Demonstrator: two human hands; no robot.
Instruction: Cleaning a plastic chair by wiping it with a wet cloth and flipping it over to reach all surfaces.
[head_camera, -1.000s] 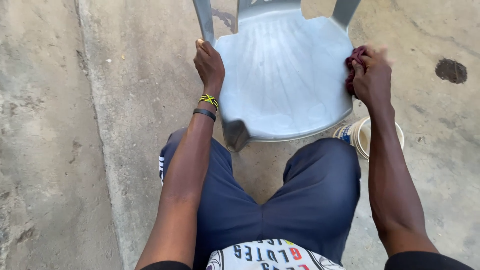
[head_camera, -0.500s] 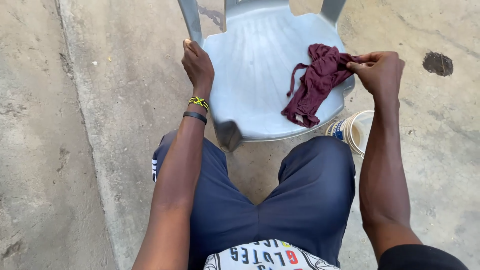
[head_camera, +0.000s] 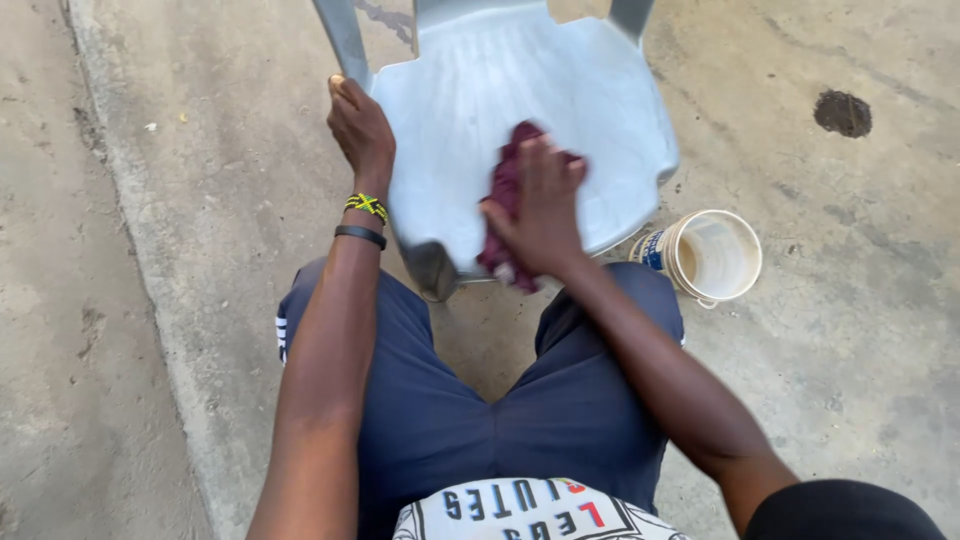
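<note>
A pale blue plastic chair (head_camera: 600, 110) stands in front of my knees on the concrete. My left hand (head_camera: 358, 125) grips the chair's left front edge, with two bands on the wrist. My right hand (head_camera: 540, 210) presses a dark red cloth (head_camera: 505, 180) flat onto the front of the seat, fingers spread over it. Part of the cloth hangs over the seat's front edge and is hidden under my hand.
A small white plastic bucket (head_camera: 712, 257) lies on its side on the ground right of the chair. A dark round stain (head_camera: 842, 112) marks the concrete at the far right. A raised concrete edge (head_camera: 140, 230) runs down the left. My legs in dark blue shorts (head_camera: 500, 420) fill the lower middle.
My right hand has brought the red cloth from the chair's right edge across to the front middle of the seat and now presses it down. My left hand kept its grip.
</note>
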